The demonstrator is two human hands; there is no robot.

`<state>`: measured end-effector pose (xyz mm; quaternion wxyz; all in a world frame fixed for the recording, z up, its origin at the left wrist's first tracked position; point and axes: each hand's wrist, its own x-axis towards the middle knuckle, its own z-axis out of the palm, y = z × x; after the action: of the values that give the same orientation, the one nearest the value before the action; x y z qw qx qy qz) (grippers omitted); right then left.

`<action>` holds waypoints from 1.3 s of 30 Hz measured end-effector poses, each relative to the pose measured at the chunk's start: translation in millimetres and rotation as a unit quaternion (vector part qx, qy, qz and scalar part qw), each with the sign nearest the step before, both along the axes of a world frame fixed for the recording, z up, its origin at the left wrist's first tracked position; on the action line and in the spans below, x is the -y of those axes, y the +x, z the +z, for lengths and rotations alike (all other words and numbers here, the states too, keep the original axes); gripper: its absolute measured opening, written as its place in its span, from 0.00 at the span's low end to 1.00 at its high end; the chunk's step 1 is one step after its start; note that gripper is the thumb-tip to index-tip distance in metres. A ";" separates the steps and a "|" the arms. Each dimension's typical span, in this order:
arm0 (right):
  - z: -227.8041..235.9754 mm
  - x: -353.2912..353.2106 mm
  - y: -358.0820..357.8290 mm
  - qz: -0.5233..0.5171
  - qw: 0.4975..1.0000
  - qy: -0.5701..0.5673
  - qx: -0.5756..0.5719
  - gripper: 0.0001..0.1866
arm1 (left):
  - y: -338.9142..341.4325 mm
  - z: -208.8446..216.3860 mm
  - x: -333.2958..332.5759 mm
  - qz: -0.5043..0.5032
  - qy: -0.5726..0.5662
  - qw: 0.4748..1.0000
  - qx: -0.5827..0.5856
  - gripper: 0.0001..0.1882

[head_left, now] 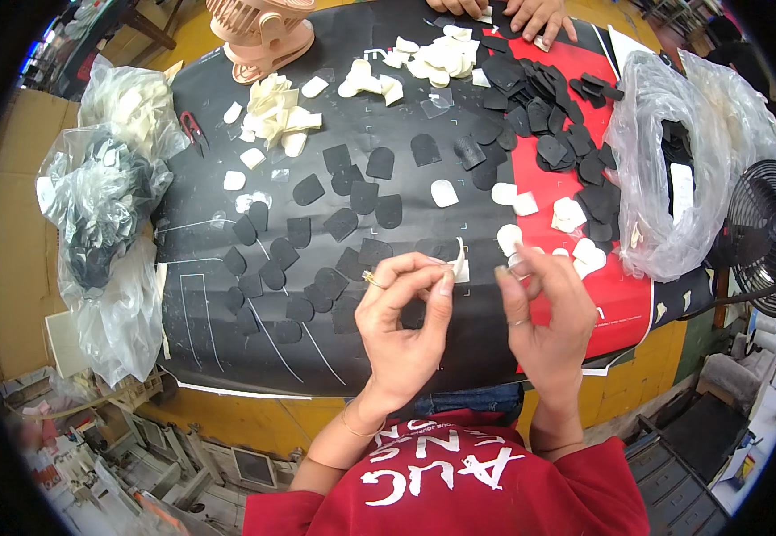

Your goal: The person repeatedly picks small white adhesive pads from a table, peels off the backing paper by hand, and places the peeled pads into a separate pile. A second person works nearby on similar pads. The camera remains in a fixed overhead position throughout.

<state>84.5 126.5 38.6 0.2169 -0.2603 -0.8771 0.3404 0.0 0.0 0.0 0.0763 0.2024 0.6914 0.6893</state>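
Observation:
Over the near middle of the table, my left hand (401,326) pinches a small white pad (460,255) between thumb and fingertips, seen nearly edge-on. Just to its right, my right hand (550,313) is raised with thumb and fingers drawn together. Blur hides what, if anything, those fingers hold. Black round-ended pads (342,224) lie scattered to the left and beyond my hands. A single white pad (444,194) rests farther out, and more white pads (589,256) sit on the red area beside my right hand.
The black sheet (218,308) and red sheet (620,313) cover the table. A pink fan (261,36), cream pad pile (274,112), red-handled snips (193,132) and black pad heap (531,89) stand beyond. Plastic bags (107,232) flank it. Another person's hands (540,16) work at the far edge.

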 end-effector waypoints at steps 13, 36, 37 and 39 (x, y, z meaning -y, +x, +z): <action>-2.0 8.6 -2.9 0.099 0.992 0.066 -0.050 0.06 | 5.1 7.9 0.0 -0.016 -0.080 0.986 -0.146 0.09; 3.5 14.9 -1.4 0.098 0.994 -0.005 -0.039 0.06 | 9.5 3.4 0.5 -0.004 -0.059 0.992 -0.110 0.08; 3.5 14.7 -1.3 0.099 0.994 -0.001 -0.039 0.06 | 9.9 3.6 0.7 -0.004 -0.060 0.992 -0.115 0.09; 3.7 14.3 -0.5 0.099 0.994 0.002 -0.035 0.06 | 11.1 4.0 0.9 -0.001 -0.066 0.988 -0.138 0.09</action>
<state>84.0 112.1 42.3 0.2131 -0.1592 -0.8913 0.3671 11.1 -0.9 4.0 -0.0056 0.2904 0.7394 0.6074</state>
